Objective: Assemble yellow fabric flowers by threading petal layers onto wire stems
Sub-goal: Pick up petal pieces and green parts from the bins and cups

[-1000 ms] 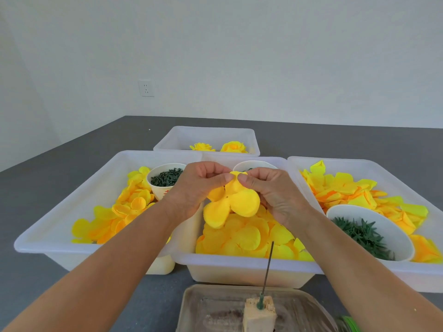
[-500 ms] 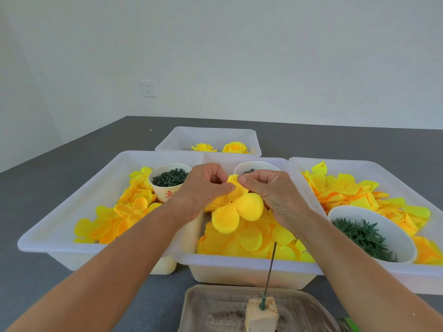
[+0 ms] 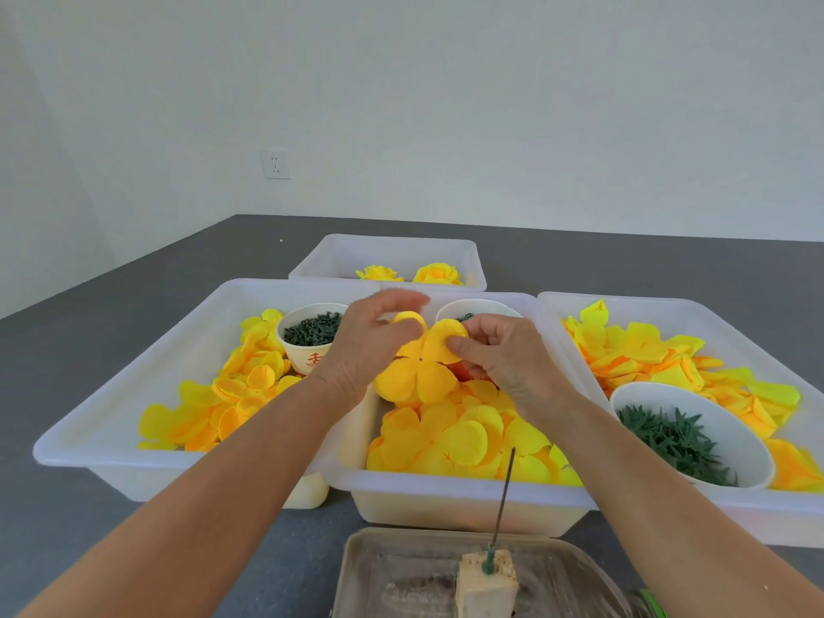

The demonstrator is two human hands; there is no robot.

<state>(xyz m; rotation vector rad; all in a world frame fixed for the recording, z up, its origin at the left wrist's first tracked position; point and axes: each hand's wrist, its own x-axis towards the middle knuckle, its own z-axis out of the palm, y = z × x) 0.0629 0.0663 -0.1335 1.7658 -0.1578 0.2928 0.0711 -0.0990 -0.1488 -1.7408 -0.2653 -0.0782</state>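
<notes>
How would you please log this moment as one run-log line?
step: spreading petal layer | left hand: holds it | right hand: pinches petal | wire stem: bare, upright in block

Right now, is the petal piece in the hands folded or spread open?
Spread open. The petal piece shows separate round lobes around its small center hole, held by the left hand and right hand.

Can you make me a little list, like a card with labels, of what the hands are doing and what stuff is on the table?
holding: a petal layer, spread flat, small hole in its middle
right hand: pinches one upper petal
left hand: fingers around the layer's left side, blurred
wire stem: upright in a foam block, nothing on it yet
middle bin: loose yellow petals
far bin: two finished flowers
bowl: green leafy pieces
</notes>
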